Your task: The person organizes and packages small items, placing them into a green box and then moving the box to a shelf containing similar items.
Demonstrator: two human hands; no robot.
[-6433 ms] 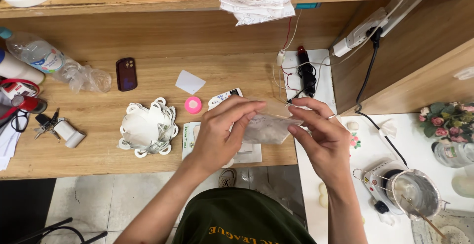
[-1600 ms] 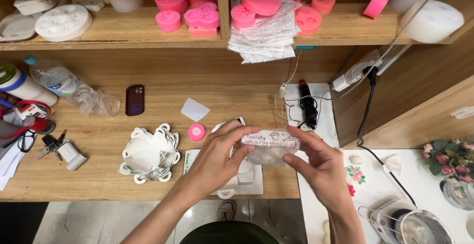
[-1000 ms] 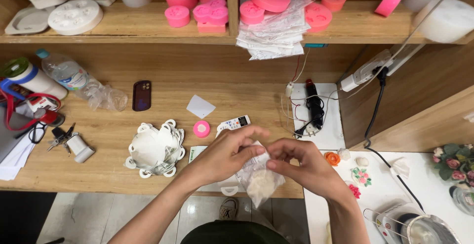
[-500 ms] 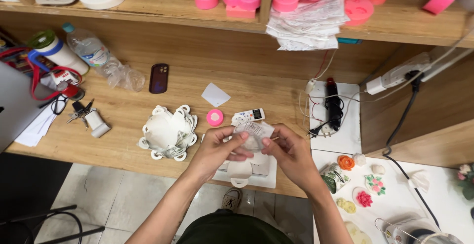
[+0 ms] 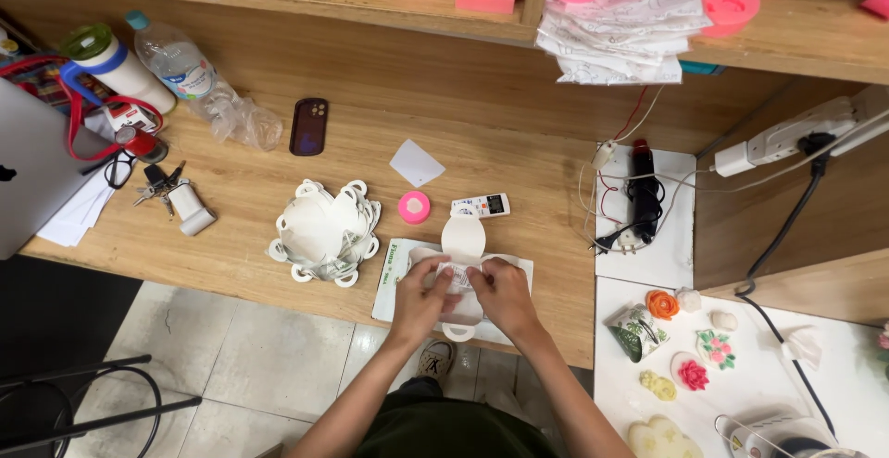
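Both my hands press a small clear plastic pouch [image 5: 460,276] with a white label down onto a flat white cardboard box blank [image 5: 462,237] near the desk's front edge. My left hand [image 5: 423,293] grips the pouch's left end, and my right hand [image 5: 502,293] grips its right end. The blank lies on a white sheet [image 5: 393,271] and has rounded tabs at top and bottom. A stack of folded white box blanks [image 5: 324,230] sits just to the left.
A pink round lid [image 5: 414,206], a small white remote [image 5: 481,206], a white card [image 5: 416,162] and a dark phone [image 5: 308,126] lie behind. Bottles, keys and a laptop [image 5: 28,175] crowd the left. Wires and a black tool [image 5: 643,194] sit right; coloured flower shapes [image 5: 687,371] lie on the white table.
My hands have lowered the pouch from in front of me down onto the flat box blank. The view has shifted toward the right and back from the desk.
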